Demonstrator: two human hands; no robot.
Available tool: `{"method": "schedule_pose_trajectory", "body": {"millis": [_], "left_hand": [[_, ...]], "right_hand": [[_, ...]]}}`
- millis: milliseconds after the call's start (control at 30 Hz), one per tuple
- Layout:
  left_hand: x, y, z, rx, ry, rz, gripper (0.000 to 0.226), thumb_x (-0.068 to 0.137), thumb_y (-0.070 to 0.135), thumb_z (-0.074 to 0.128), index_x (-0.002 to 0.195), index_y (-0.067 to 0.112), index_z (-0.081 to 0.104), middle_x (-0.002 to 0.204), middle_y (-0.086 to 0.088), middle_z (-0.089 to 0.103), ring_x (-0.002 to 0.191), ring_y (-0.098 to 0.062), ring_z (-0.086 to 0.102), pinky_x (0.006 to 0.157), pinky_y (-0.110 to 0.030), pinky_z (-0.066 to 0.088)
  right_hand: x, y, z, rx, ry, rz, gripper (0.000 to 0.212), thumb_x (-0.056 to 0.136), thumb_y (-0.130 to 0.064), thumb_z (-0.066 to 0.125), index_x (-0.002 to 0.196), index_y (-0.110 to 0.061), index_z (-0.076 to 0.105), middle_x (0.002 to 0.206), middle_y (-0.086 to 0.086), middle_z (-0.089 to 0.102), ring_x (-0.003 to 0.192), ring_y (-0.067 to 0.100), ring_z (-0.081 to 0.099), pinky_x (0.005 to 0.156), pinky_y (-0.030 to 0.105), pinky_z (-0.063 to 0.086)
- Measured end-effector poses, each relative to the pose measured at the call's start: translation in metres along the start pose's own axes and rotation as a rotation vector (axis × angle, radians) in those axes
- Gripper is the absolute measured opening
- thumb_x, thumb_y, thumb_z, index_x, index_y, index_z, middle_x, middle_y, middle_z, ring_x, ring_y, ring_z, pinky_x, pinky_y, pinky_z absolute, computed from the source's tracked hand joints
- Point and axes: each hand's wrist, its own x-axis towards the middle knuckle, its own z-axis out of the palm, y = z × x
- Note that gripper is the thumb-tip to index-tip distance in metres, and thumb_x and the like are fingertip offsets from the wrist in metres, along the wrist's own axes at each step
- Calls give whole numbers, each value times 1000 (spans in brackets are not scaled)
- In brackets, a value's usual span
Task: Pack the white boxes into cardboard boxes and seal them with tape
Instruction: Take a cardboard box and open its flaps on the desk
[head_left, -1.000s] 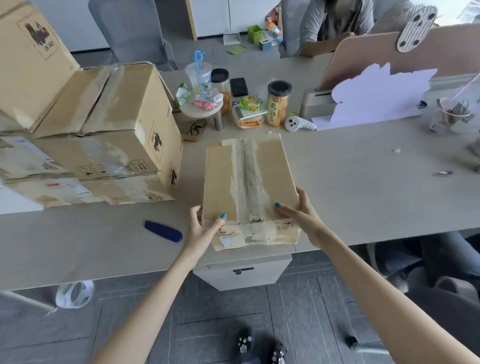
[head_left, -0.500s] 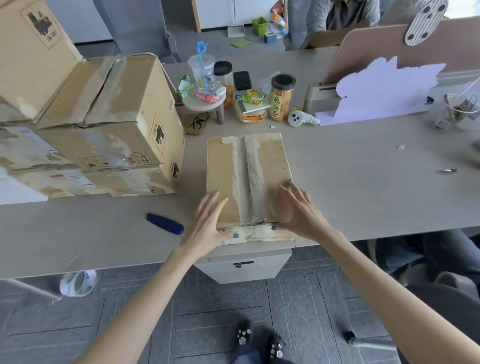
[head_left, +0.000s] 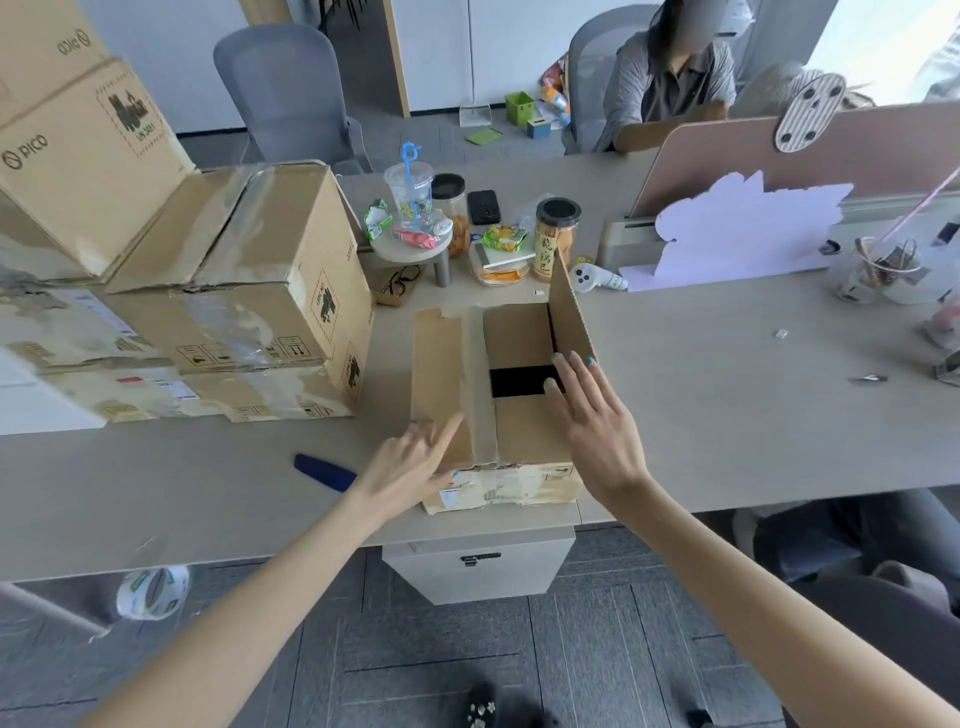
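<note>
Head view: you are looking down over the table (head_left: 727, 415), with the work sitting at its near edge.
Stacked cartons (head_left: 249, 291): a pile is occupying the table's left end, apart from your hands.
Cardboard box (head_left: 509, 486): it is sitting between your hands, its right flap (head_left: 571, 317) standing up, its left flap (head_left: 436, 374) lying flat, the inside showing dark.
Right hand (head_left: 597, 426): fingers are lying straight against the raised flap's inner face, gripping nothing.
Left hand (head_left: 410, 462): fingers are resting loosely spread on the flat flap near the front corner, gripping nothing.
Tape roll (head_left: 152, 592): it is showing below the table's edge, far left.
Blue tool (head_left: 324, 471): it is lying on the table just left of the box.
Step in hand: you are opening the box, by my reading. Be pushing the flap fully outward while the left hand is pinning the box, since it is sitting close to the table's edge.
Counts: stacked cartons, at least three; open box, one; hands, two; tape roll, one; blue tool, one; white boxes, none plainly showing, and whether any is lying inside I cannot tell.
</note>
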Motion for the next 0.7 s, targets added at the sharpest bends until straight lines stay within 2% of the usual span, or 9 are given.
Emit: {"method": "schedule_pose_trajectory", "body": {"millis": [100, 133, 200, 267, 333, 433, 533, 633, 700], "left_hand": [[0, 4, -2, 31, 50, -9, 100, 82, 14, 67, 156, 7, 0, 106, -23, 64, 49, -18, 55, 35, -27, 48], [0, 6, -5, 25, 92, -46, 107, 75, 3, 71, 157, 7, 2, 122, -27, 59, 58, -23, 62, 43, -30, 54], [1, 11, -15, 44, 195, -124, 109, 63, -15, 63, 156, 12, 13, 149, -32, 36, 112, -44, 61, 79, -50, 59], [4, 9, -28, 160, 220, -175, 103, 62, -17, 52, 154, 15, 20, 159, -28, 16, 144, -47, 26, 109, -64, 34], [8, 6, -37, 335, 88, -232, 90, 70, -7, 59, 153, 14, 28, 163, -22, 3, 151, -39, 4, 119, -61, 11], [10, 5, -39, 472, -118, -338, 54, 90, 18, 54, 142, 11, 45, 162, -20, 13, 151, -37, 4, 120, -58, -5], [10, 5, -29, 486, -249, -442, 44, 96, 30, 45, 131, 7, 55, 153, -21, 34, 144, -40, 22, 120, -57, -3], [6, -2, -8, 291, -266, -513, 40, 88, 39, 61, 114, 9, 65, 132, -23, 54, 124, -40, 47, 114, -62, 20], [3, -10, 9, 70, -211, -522, 46, 83, 39, 72, 115, 8, 64, 125, -22, 58, 113, -40, 55, 94, -58, 46]], "right_hand": [[7, -1, 6, -149, -223, 139, 36, 59, 5, 63, 94, 4, 69, 103, 22, 66, 101, 36, 63, 112, 43, 36], [8, -1, 9, -138, -269, 177, 31, 58, 6, 67, 88, 2, 69, 96, 21, 66, 95, 36, 63, 108, 43, 41], [7, 0, 15, -104, -318, 223, 25, 59, 7, 72, 83, 0, 69, 90, 19, 64, 92, 37, 61, 102, 45, 45], [3, 2, 20, -88, -342, 242, 22, 61, 6, 69, 82, -2, 68, 90, 18, 62, 94, 38, 57, 99, 48, 45], [-3, 5, 26, -40, -368, 279, 22, 63, 7, 63, 84, -1, 67, 93, 20, 59, 96, 39, 54, 92, 52, 45], [-8, 7, 39, 53, -403, 363, 26, 71, -1, 66, 97, 1, 65, 110, 21, 60, 104, 40, 56, 73, 50, 50], [-12, 6, 56, 151, -423, 411, 41, 81, -21, 67, 114, 2, 60, 121, 17, 57, 107, 36, 56, 59, 42, 50], [-13, 2, 69, 264, -374, 471, 43, 89, -20, 60, 127, 0, 51, 133, 14, 52, 115, 33, 55, 55, 39, 49], [-13, 1, 77, 351, -348, 520, 38, 96, -14, 46, 132, -3, 44, 139, 12, 47, 114, 33, 55, 57, 37, 45]]}}
